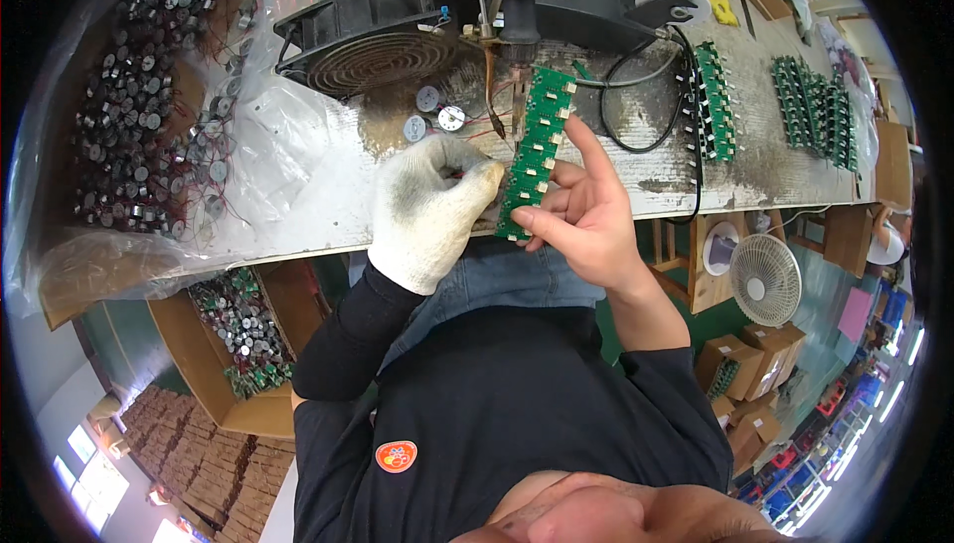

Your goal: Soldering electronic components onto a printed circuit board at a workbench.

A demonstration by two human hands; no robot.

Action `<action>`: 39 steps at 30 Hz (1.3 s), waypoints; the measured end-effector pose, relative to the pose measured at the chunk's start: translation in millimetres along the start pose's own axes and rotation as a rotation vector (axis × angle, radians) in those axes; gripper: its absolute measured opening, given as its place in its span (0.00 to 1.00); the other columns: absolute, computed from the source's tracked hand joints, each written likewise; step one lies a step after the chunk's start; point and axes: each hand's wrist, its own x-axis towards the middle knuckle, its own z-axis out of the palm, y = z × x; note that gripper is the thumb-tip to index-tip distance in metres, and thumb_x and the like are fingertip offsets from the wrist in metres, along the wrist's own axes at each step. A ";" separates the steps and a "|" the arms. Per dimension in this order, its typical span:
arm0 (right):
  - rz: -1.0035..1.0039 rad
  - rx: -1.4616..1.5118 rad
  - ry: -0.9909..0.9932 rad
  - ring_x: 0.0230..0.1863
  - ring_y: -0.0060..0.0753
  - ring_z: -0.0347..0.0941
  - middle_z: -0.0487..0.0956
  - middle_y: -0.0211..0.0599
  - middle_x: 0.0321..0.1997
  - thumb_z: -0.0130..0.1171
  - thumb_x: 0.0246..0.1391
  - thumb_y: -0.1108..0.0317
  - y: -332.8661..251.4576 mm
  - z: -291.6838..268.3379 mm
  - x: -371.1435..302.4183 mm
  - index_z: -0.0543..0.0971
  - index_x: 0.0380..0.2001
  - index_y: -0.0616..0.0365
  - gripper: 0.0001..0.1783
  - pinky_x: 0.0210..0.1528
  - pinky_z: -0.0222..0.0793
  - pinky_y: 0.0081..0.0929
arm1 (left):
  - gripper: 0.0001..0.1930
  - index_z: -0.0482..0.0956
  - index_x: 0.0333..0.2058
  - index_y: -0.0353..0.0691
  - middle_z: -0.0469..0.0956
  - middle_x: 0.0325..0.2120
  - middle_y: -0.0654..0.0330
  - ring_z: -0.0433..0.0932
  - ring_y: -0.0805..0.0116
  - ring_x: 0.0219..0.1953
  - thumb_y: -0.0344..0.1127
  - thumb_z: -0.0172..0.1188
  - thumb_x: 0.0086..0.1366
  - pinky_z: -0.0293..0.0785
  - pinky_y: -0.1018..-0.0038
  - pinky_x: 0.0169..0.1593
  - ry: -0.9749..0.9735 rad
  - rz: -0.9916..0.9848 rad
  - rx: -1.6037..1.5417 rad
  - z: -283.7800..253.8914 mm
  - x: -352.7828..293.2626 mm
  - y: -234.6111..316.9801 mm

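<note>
My bare right hand [586, 207] grips a long green circuit board [538, 136] by its lower part, thumb on its face and fingers behind. Small pale connectors run along the board's edge. In a white knitted glove, my left hand [427, 195] is closed with its fingertips together beside the board's left edge; what they pinch is hidden. Just above the two hands, a soldering iron tip [499, 126] points down next to the board. Three small round motors, one of them a white-faced motor [451, 119], lie left of the tip, with thin red wires close by.
A heap of small motors [139, 116] lies on plastic sheeting at left. Behind stand a black fan [383, 41] and a solder spool [674, 4]. A black cable [636, 149] loops at right, near stacked green boards [714, 101] and more boards [815, 111]. Below left sits a cardboard box [194, 354].
</note>
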 end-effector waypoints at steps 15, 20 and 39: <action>0.011 0.049 0.004 0.30 0.23 0.76 0.75 0.46 0.43 0.59 0.49 0.83 1.6 -1.3 -0.7 0.42 0.68 0.54 0.50 0.27 0.74 0.19 | 0.09 0.77 0.35 0.31 0.77 0.29 0.62 0.74 0.78 0.31 0.33 0.60 0.63 0.71 0.80 0.36 -0.129 -0.143 -0.224 -8.3 -7.3 -3.0; -0.021 0.013 -0.012 0.30 0.23 0.76 0.75 0.46 0.43 0.59 0.49 0.83 3.3 -1.0 -1.9 0.42 0.68 0.55 0.50 0.26 0.74 0.19 | 0.09 0.77 0.36 0.32 0.78 0.29 0.63 0.74 0.78 0.31 0.33 0.60 0.63 0.70 0.80 0.35 -0.101 -0.143 -0.258 -5.6 -6.6 -7.8; -0.048 0.033 -0.011 0.29 0.22 0.75 0.75 0.45 0.43 0.59 0.49 0.84 1.4 0.4 -4.0 0.43 0.68 0.53 0.50 0.27 0.74 0.18 | 0.09 0.78 0.36 0.32 0.78 0.29 0.64 0.75 0.79 0.30 0.33 0.59 0.64 0.71 0.81 0.35 -0.032 -0.151 -0.288 3.3 -6.0 -0.1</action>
